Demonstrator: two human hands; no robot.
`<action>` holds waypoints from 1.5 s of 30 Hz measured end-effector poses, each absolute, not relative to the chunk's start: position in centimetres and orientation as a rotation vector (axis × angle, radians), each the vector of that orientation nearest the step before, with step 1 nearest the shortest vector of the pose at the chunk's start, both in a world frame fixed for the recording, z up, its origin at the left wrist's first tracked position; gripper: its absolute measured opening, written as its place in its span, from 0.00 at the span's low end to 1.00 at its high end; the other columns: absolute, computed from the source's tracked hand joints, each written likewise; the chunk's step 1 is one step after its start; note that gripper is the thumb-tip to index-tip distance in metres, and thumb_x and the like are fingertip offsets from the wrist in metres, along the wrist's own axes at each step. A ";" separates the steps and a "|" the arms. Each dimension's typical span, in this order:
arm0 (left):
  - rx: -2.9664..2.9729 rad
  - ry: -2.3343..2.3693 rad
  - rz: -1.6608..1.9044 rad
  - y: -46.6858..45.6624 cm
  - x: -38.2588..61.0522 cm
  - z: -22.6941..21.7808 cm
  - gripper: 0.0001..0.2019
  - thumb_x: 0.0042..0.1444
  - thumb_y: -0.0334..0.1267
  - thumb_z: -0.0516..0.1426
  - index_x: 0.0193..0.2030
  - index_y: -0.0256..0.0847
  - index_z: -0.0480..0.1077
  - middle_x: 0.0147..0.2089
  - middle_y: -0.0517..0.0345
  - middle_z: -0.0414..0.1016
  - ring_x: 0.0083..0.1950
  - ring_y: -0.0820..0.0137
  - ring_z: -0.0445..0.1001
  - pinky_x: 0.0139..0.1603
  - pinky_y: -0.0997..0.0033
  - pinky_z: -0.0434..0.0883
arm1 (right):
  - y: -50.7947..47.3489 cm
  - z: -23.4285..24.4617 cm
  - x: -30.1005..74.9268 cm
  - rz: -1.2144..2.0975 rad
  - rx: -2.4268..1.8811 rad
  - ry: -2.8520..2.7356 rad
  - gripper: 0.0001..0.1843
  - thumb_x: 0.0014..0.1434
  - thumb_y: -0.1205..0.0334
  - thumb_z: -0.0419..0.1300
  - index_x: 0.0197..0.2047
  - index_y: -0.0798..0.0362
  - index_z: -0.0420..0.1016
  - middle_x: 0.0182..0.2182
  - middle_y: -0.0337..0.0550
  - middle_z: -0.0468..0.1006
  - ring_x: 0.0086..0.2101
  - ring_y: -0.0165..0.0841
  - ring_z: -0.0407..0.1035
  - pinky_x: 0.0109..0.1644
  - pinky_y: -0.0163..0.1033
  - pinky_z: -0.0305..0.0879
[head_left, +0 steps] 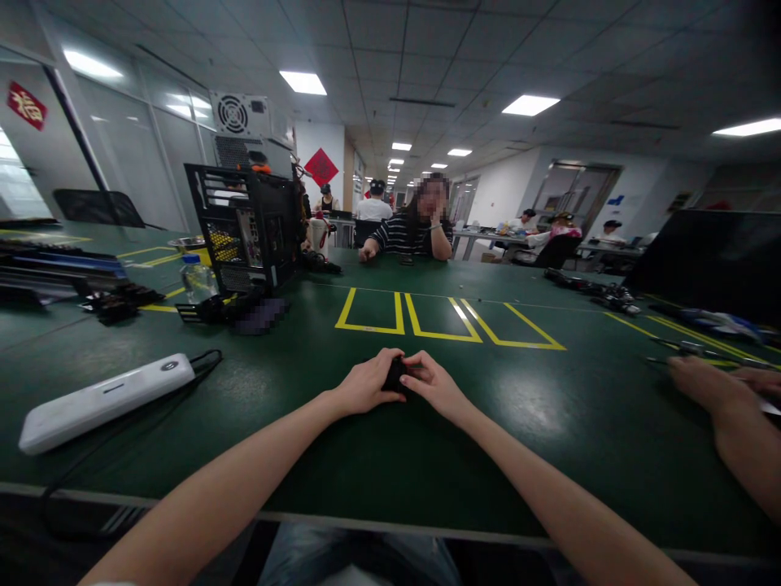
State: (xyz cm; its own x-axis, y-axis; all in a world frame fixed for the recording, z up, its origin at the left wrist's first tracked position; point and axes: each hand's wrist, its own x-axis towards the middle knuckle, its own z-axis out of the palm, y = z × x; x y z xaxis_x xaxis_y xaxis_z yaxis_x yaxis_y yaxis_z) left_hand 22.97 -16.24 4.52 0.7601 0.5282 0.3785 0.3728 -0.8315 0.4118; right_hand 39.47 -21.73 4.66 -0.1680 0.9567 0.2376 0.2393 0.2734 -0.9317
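Both hands, left [366, 382] and right [434, 382], clasp one small black object [395, 376] together on the green tabletop [549, 407]

Mat [549, 399] open ahead; pwr bank [103, 400] L, co-worker's hand [701, 382] R, PC case [250, 228] far L.

A small black object [396, 376] is held between the left hand [366, 384] and the right hand [434, 384], both rested on the green table [549, 423] just before the yellow outlined boxes [448, 319]. A white oblong device [103, 400] is laid to the left, with a black computer case [247, 228] stood beyond it; a co-worker's hand [701, 381] is seen at the right edge.
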 end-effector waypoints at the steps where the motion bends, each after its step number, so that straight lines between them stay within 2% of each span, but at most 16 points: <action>1: 2.643 0.705 0.702 -16.3 23.0 4.5 0.33 0.43 0.47 0.57 0.53 0.45 0.45 0.51 0.52 0.57 0.48 0.63 0.65 0.44 0.61 0.65 | -21.8 4.6 39.4 0.980 -1.117 -1.613 0.13 0.48 0.59 0.56 0.38 0.51 0.61 0.37 0.38 0.67 0.39 0.32 0.66 0.42 0.40 0.64; 8: 2.638 0.715 0.688 -16.3 23.0 4.5 0.34 0.43 0.47 0.58 0.54 0.46 0.45 0.51 0.53 0.57 0.48 0.63 0.65 0.44 0.62 0.65 | -21.6 4.7 39.1 0.918 -1.153 -1.574 0.11 0.50 0.54 0.53 0.34 0.51 0.63 0.31 0.36 0.68 0.31 0.29 0.66 0.36 0.37 0.63; 14: 2.652 0.686 0.698 -16.3 22.8 4.6 0.33 0.44 0.47 0.57 0.54 0.45 0.44 0.51 0.52 0.56 0.47 0.64 0.64 0.44 0.63 0.65 | -21.6 5.0 39.4 0.941 -1.201 -1.556 0.14 0.49 0.55 0.55 0.38 0.52 0.63 0.37 0.40 0.68 0.37 0.32 0.66 0.42 0.41 0.62; 17: 2.653 0.672 0.698 -16.2 22.8 4.6 0.33 0.44 0.48 0.56 0.54 0.45 0.44 0.51 0.52 0.57 0.46 0.64 0.65 0.43 0.63 0.65 | -21.8 5.2 39.4 0.986 -1.181 -1.589 0.12 0.49 0.56 0.55 0.37 0.52 0.63 0.35 0.39 0.68 0.37 0.32 0.66 0.42 0.41 0.63; 21: 2.651 0.684 0.702 -16.2 22.8 4.5 0.33 0.44 0.48 0.56 0.54 0.45 0.45 0.50 0.53 0.57 0.45 0.64 0.65 0.42 0.64 0.65 | -22.4 5.4 39.3 0.978 -1.130 -1.636 0.13 0.48 0.60 0.57 0.38 0.51 0.61 0.39 0.39 0.66 0.40 0.33 0.66 0.43 0.40 0.64; 24: 2.650 0.679 0.711 -16.2 22.9 4.5 0.32 0.44 0.48 0.56 0.53 0.45 0.45 0.50 0.53 0.57 0.46 0.64 0.65 0.42 0.64 0.65 | -22.4 5.2 39.3 0.909 -1.139 -1.654 0.12 0.49 0.59 0.56 0.38 0.50 0.62 0.41 0.39 0.65 0.40 0.32 0.66 0.42 0.40 0.64; 30: 2.651 0.695 0.722 -16.1 23.1 4.3 0.34 0.43 0.48 0.57 0.54 0.45 0.45 0.51 0.52 0.57 0.47 0.63 0.64 0.44 0.62 0.65 | -21.7 4.6 39.3 0.853 -1.172 -1.585 0.12 0.49 0.55 0.55 0.35 0.52 0.63 0.35 0.38 0.68 0.34 0.30 0.67 0.38 0.39 0.64; 35: 2.640 0.698 0.700 -16.0 23.0 4.3 0.34 0.44 0.48 0.57 0.54 0.46 0.44 0.51 0.53 0.58 0.47 0.63 0.65 0.44 0.62 0.65 | -21.7 4.9 39.4 0.912 -1.208 -1.568 0.16 0.49 0.55 0.55 0.41 0.51 0.63 0.40 0.41 0.67 0.39 0.32 0.66 0.43 0.41 0.63; 40: 2.630 0.711 0.664 -16.2 22.9 4.5 0.33 0.44 0.48 0.56 0.54 0.45 0.45 0.51 0.52 0.58 0.47 0.63 0.65 0.43 0.63 0.65 | -21.7 4.9 39.6 0.979 -1.176 -1.601 0.13 0.49 0.57 0.56 0.38 0.52 0.63 0.37 0.40 0.68 0.39 0.32 0.66 0.45 0.43 0.63; 45: 2.638 0.690 0.668 -16.2 22.9 4.6 0.31 0.45 0.47 0.56 0.54 0.44 0.46 0.50 0.52 0.58 0.46 0.63 0.65 0.41 0.64 0.66 | -21.8 4.7 39.5 1.066 -1.060 -1.582 0.15 0.45 0.61 0.59 0.38 0.51 0.62 0.38 0.38 0.67 0.40 0.31 0.66 0.45 0.41 0.63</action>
